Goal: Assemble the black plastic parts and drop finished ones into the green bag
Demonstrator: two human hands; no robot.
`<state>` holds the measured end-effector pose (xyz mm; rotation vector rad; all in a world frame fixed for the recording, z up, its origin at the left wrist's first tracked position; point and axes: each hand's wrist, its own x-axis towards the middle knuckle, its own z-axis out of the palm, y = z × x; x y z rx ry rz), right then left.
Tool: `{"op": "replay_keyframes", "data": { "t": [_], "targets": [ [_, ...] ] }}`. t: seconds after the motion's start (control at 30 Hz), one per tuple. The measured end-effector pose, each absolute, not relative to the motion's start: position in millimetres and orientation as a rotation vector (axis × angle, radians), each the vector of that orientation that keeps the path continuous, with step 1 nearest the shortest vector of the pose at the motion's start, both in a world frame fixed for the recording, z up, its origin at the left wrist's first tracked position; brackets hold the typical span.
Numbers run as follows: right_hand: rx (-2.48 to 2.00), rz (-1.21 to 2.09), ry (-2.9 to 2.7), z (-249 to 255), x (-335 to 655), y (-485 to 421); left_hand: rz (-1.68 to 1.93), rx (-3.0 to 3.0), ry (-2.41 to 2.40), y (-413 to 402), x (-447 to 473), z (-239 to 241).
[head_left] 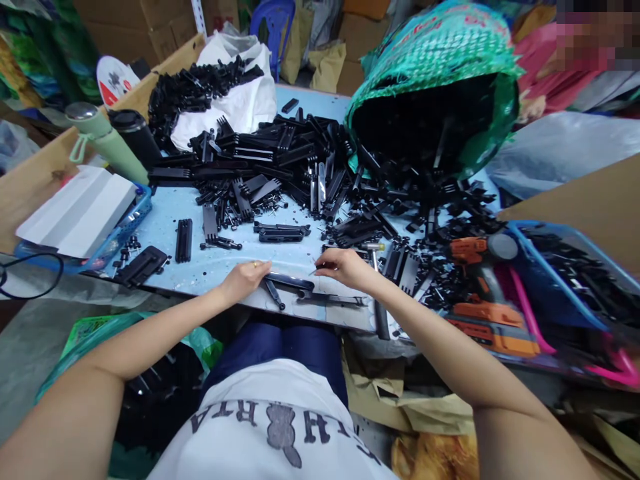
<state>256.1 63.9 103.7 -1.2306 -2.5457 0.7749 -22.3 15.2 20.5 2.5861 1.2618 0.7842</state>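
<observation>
Centrally, a person's two hands are working slightly apart at the near edge of a pale blue table (220,265), where a black bar (291,282) is lying close to the body, probably for an easy view. The left hand (249,277) is touching the bar's left end, apparently steadying it; whether it is gripping, I cannot tell. The right hand (344,268) is pinching a small, thin pin (313,271) just beyond the bar's other end, fingertips together, as so slight a piece seems to require. Behind, a heap (285,157) of black parts is spreading within reach. A green sack (435,53) is lying sideways, its mouth facing the worker, presumably so pieces can spill out. A hammer (382,323) and orange drill (484,287) are resting to the right, seemingly handy for that arm.
</observation>
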Motion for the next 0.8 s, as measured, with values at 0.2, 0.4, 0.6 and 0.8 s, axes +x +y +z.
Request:
{"op": "replay_keyframes", "data": {
  "t": [0.2, 0.4, 0.6, 0.8],
  "targets": [
    [-1.271, 0.648, -2.804, 98.0, 249.8, 47.8, 0.802, 2.607, 1.155, 15.7, -24.8, 6.4],
    [-1.315, 0.307, -3.066, 101.8, 234.2, 31.5, 0.747, 2.632, 1.201, 20.7, -22.4, 4.3],
    [-1.214, 0.497, -3.077, 97.8, 234.2, 38.6, 0.716, 2.68, 1.402, 9.0, -6.4, 20.4],
    [-1.35, 0.416, -2.922, 68.6, 243.6, 36.1, 0.456, 2.749, 1.135, 3.7, 36.1, 34.0]
  ]
}}
